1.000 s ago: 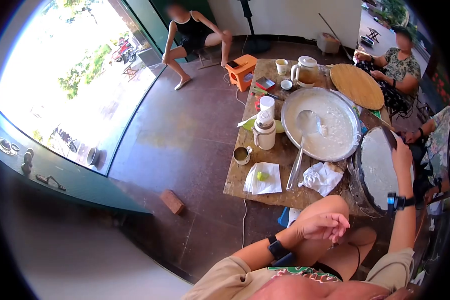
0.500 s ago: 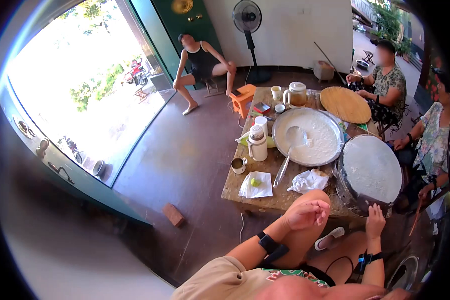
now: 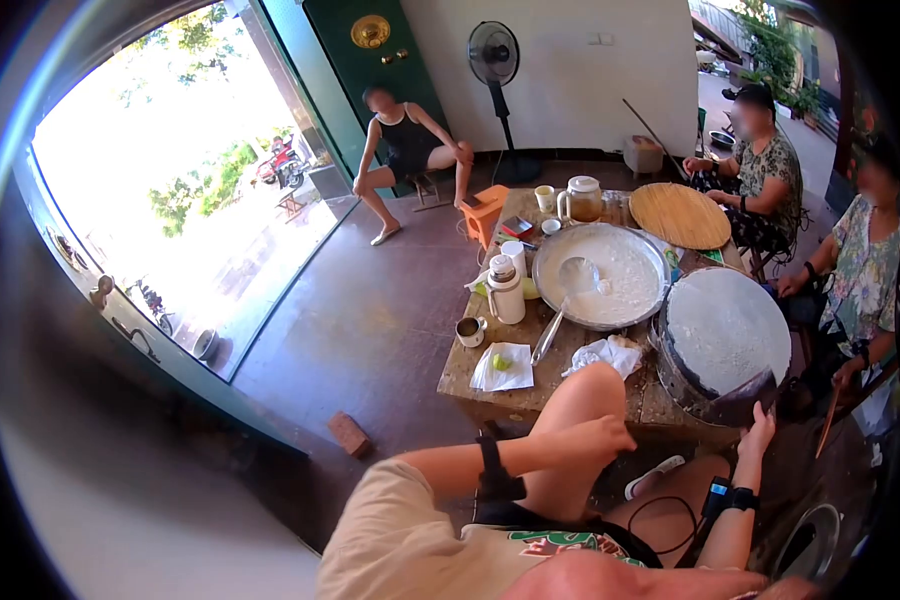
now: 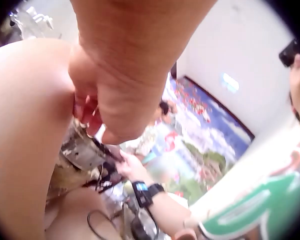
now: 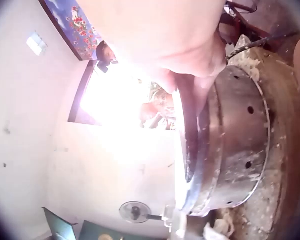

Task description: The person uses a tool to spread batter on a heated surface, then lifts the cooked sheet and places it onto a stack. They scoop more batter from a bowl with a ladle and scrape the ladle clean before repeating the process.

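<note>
Shirt [image 3: 460, 562]: beige, short loose sleeves
Chest print [image 3: 570, 543]: green shapes edged in white, some red
Left wristband [image 3: 492, 462]: black strap, dark block attached
Right wristband [image 3: 742, 499]: black strap, black box [image 3: 711, 500], small blue patch
Cable [image 3: 660, 498]: thin, black, looping
Shorts [image 3: 625, 537]: black

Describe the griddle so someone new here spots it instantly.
Find the wooden table in the head view, then the metal drum at its near right corner. The griddle is the round top covered in white, with a dark scraper in the wearer's right hand at its rim. Unlike the neighbouring basin, it holds no ladle.
</note>
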A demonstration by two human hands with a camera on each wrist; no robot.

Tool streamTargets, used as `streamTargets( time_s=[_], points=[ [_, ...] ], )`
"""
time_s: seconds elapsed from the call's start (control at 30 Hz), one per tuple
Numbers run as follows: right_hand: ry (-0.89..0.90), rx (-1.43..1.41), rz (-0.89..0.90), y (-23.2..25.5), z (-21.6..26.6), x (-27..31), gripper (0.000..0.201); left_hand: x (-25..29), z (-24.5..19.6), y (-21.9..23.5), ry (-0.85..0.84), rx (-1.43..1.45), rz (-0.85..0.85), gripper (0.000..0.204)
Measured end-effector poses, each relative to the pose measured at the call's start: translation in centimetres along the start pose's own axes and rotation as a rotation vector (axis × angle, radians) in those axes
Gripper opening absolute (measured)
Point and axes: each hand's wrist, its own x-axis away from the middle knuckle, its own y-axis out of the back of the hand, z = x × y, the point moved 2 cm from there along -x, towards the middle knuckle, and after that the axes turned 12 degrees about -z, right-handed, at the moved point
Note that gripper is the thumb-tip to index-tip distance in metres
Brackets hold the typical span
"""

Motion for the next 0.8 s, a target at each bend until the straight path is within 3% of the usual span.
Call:
streamTargets(
  time_s=[0.07, 0.17, 0.23, 0.27, 0.3, 0.33, 0.37, 0.43, 0.53, 0.6, 0.7, 0.73, 0.8],
  points=[
    [-0.137, -0.022, -0.069, 1.9, -2.3, -1.3, 0.036, 2.5, -2.0, 0.1, -0.186, -0.529, 0.134, 0.019],
    [-0.177, -0.09, -0.065, 3.3, -4.4, -1.3, 0.026, 6.6, -2.3, 0.6, -0.344, -0.653, 0.207, 0.022],
    [-0.145, -0.003, -0.232, 5.6, -3.9, 0.4, 0.023, 7.6, -3.5, 1.7, -0.269, -0.625, 0.427, 0.022],
    [-0.11, -0.138, -0.182, 6.8, -5.0, 0.6, 0.011, 7.4, -4.3, 2.5, -0.314, -0.622, 0.409, 0.022],
    [-0.167, -0.201, -0.125, 6.2, -3.3, 3.6, 0.008, 7.3, -4.9, 2.8, -0.232, -0.651, 0.566, 0.037],
    [-0.266, -0.235, -0.203, 7.8, -4.9, 3.5, 0.008, 7.5, -4.7, 2.7, -0.184, -0.645, 0.613, 0.042],
    [-0.211, -0.47, -0.031, 7.9, -6.2, 4.2, 0.013, 8.0, -4.2, 2.8, -0.255, -0.607, 0.56, 0.04],
    [-0.463, -0.68, 0.058, 7.2, -6.7, 6.9, 0.026, 6.5, -3.9, 2.4, -0.344, -0.632, 0.417, 0.036],
    [-0.604, -0.595, 0.12, 6.9, -5.3, 9.2, 0.033, 4.6, -3.6, 1.2, -0.39, -0.805, 0.173, 0.029],
    [-0.645, -0.561, 0.284, 8.2, -2.9, 8.9, 0.029, 3.7, -2.7, 0.6, -0.398, -0.896, 0.073, 0.025],
    [-0.536, -0.383, 0.193, 9.8, 3.0, 8.7, 0.029, 5.5, -3.1, 0.0, -0.315, -0.8, 0.427, 0.023],
    [-0.451, -0.354, 0.033, 8.9, 5.4, 9.3, 0.026, 5.8, -3.0, -0.2, -0.324, -0.747, 0.424, 0.02],
    [-0.484, -0.291, 0.066, 10.1, 8.1, 7.6, 0.021, 7.3, -3.7, -0.8, -0.251, -0.635, 0.428, 0.016]
  ],
)
